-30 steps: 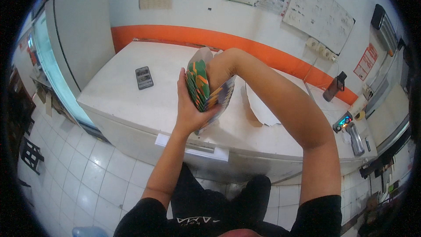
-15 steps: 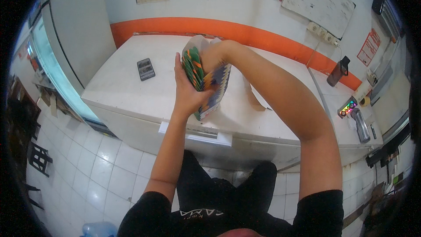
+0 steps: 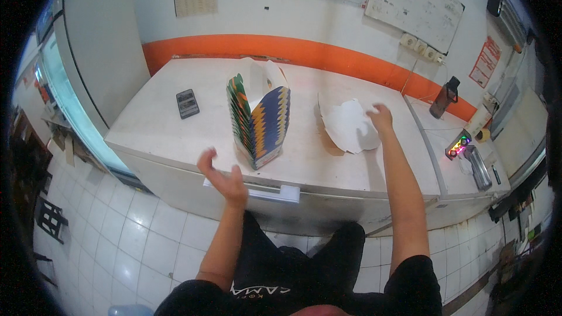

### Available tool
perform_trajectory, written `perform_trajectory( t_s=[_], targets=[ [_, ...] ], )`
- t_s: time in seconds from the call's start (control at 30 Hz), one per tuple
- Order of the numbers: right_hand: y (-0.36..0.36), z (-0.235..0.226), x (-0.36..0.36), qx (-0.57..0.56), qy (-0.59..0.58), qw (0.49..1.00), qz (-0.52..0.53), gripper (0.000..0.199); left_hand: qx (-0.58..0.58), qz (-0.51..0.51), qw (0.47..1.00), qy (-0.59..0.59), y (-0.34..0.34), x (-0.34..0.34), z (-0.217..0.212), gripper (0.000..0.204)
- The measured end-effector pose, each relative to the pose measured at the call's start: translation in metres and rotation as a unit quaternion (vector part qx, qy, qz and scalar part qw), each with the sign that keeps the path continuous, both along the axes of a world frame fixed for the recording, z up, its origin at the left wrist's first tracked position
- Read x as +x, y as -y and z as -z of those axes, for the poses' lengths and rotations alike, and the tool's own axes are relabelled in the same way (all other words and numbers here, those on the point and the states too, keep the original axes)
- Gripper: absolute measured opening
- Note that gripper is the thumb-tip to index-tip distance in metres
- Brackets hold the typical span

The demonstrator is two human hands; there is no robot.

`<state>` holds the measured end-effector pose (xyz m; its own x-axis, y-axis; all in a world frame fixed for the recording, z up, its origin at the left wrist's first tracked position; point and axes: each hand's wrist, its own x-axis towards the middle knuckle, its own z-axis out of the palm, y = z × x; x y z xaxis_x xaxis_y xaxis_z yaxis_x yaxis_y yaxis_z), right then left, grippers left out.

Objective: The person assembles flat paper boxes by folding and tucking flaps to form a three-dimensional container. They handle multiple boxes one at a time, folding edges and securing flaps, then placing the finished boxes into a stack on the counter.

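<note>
A paperboard box (image 3: 270, 120) with green, orange, blue and yellow patterned sides stands on the white worktop (image 3: 158, 117). Its top is open, with white inner flaps spread upward. My left hand (image 3: 224, 178) hovers by the worktop's front edge, lower left of the box, empty with fingers apart. To the right of the box lies a curved white sheet of card (image 3: 349, 126) with a brown part under it. Beside the sheet's right edge is my right hand (image 3: 381, 119), fingers apart and holding nothing; whether it touches the card I cannot tell.
A dark phone (image 3: 188, 104) lies left of the box. On the side counter at right are a dark bottle (image 3: 445, 98), a glowing multicoloured device (image 3: 458, 145), a grey elongated case (image 3: 477, 168) and a roll of tape (image 3: 482, 135). A white handle (image 3: 269, 193) juts from the worktop's front.
Both hands have left the box: my right came out of its open top and moved right to the white card, my left drew back toward me. The box now stands by itself.
</note>
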<state>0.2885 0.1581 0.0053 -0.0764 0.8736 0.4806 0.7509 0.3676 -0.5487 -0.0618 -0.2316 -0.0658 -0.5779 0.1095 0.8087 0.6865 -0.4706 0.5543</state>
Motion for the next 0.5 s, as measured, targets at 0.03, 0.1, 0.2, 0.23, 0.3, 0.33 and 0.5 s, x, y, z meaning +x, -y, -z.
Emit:
perform_trajectory(
  t_s=[0.03, 0.1, 0.2, 0.23, 0.3, 0.33, 0.5],
  targets=[
    [-0.013, 0.028, 0.022, -0.031, 0.015, 0.999, 0.041, 0.060, 0.019, -0.036, 0.999, -0.012, -0.001, 0.012, 0.012, 0.071],
    [-0.019, 0.058, 0.019, -0.095, 0.023, 0.994, 0.057, 0.062, -0.010, -0.026, 0.990, -0.136, -0.004, 0.050, 0.013, 0.055],
    [-0.013, 0.085, -0.014, -0.163, -0.014, 0.987, -0.010, 0.059, -0.177, 0.100, 0.938, -0.281, -0.020, 0.079, -0.007, 0.045],
    [-0.014, 0.093, -0.024, -0.172, -0.041, 0.984, -0.034, 0.056, -0.221, 0.124, 0.919, -0.301, -0.032, 0.085, -0.013, 0.044],
    [-0.045, 0.111, -0.007, -0.149, -0.043, 0.984, -0.092, 0.047, -0.256, 0.122, 0.918, -0.278, -0.070, 0.099, -0.026, 0.045],
    [-0.089, 0.112, 0.060, -0.098, -0.005, 0.991, -0.095, 0.042, -0.233, 0.157, 0.922, -0.268, -0.104, 0.123, -0.044, 0.046],
    [-0.072, 0.115, 0.003, -0.173, -0.186, 0.961, -0.111, 0.029, -0.401, 0.071, 0.910, -0.074, -0.214, 0.093, -0.058, 0.074]
  ],
)
